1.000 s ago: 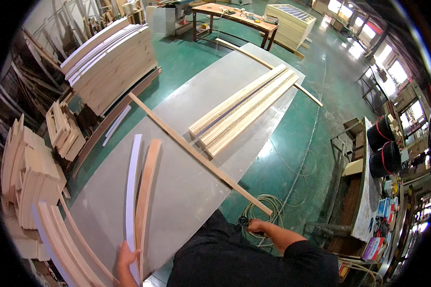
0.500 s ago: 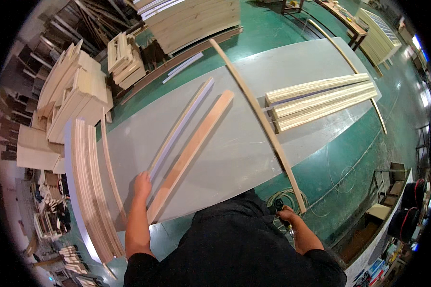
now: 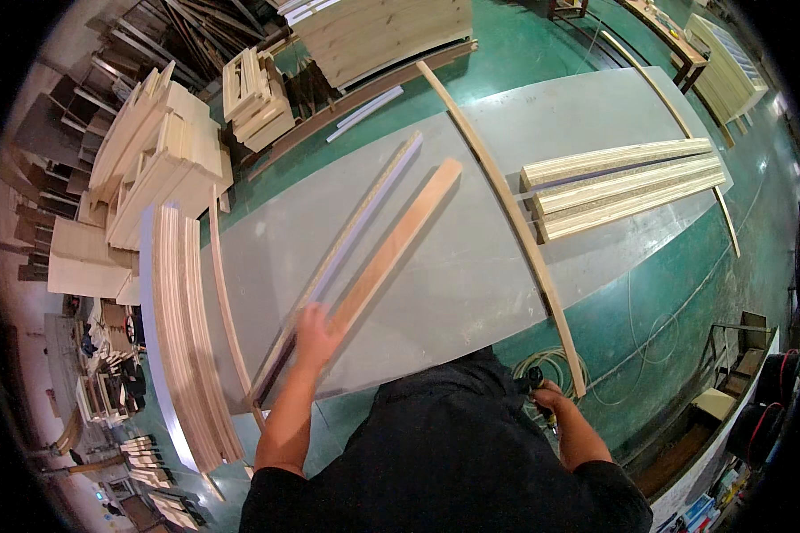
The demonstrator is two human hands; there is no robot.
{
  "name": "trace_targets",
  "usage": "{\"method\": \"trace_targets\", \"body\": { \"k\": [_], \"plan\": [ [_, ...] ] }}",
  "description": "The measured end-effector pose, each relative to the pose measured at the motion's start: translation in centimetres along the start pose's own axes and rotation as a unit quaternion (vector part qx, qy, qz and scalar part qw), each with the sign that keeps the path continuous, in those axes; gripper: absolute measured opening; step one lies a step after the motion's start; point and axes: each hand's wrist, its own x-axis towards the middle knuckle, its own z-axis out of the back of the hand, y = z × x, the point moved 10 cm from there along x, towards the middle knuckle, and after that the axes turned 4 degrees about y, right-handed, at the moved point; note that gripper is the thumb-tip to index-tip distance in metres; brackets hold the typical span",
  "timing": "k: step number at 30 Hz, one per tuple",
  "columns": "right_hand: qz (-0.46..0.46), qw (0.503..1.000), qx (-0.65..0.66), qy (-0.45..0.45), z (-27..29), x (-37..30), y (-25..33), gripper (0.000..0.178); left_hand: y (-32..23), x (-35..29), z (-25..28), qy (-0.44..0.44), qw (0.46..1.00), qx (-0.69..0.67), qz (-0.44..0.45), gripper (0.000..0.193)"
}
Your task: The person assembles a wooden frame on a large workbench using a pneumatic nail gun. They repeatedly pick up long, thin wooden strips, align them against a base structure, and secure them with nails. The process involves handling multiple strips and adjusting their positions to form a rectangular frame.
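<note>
My left hand (image 3: 316, 334), smeared by motion, is over the lower part of a smooth reddish-brown wooden board (image 3: 398, 238); whether it touches the board cannot be made out. Just left of that board lies a narrow strip with a lilac edge (image 3: 364, 211). Both slant across a large grey sheet (image 3: 471, 293). Down by my right side, my right hand (image 3: 551, 396) is closed round a dark hand tool (image 3: 533, 378), mostly hidden by the hand and my clothing.
A long thin batten (image 3: 498, 186) crosses the sheet, and another (image 3: 671, 107) lies farther right. Layered wood strips (image 3: 627, 186) rest on the right part. A stack of long boards (image 3: 182, 329) stands at the left. A coiled hose (image 3: 556, 362) lies on the green floor.
My left hand has left the lilac-edged strip and moved right, over the reddish-brown board. The whole scene has shifted slightly right in view. My right hand still holds the dark tool.
</note>
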Motion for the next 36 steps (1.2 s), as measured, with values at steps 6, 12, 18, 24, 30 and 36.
{"method": "trace_targets", "body": {
  "k": [6,12,18,24,30,36],
  "plan": [
    [0.006,0.999,0.029,0.044,-0.9,0.7,0.6,0.011,-0.5,1.2,-3.7,0.117,0.99,-0.075,0.023,0.05],
    [-0.059,0.997,-0.045,-0.007,-0.4,3.8,-1.7,0.033,-1.4,0.6,-1.5,0.034,0.998,-0.04,-0.024,0.063],
    [-0.029,0.996,-0.04,0.07,-2.3,4.4,-1.7,0.03,0.8,-1.4,-3.1,0.086,0.989,0.071,0.101,0.075],
    [0.073,0.972,-0.212,0.069,-3.0,6.3,-3.4,0.021,3.3,1.8,-2.4,-0.023,0.979,0.146,0.139,0.087],
    [0.075,0.983,-0.15,0.068,-1.7,5.2,-1.4,0.02,4.7,8.0,-2.4,0.177,0.955,0.026,0.236,0.077],
    [0.018,0.998,0.053,0.025,0.4,2.0,1.7,0.019,1.0,2.3,-4.4,0.09,0.983,0.096,0.131,0.065]
  ]
}}
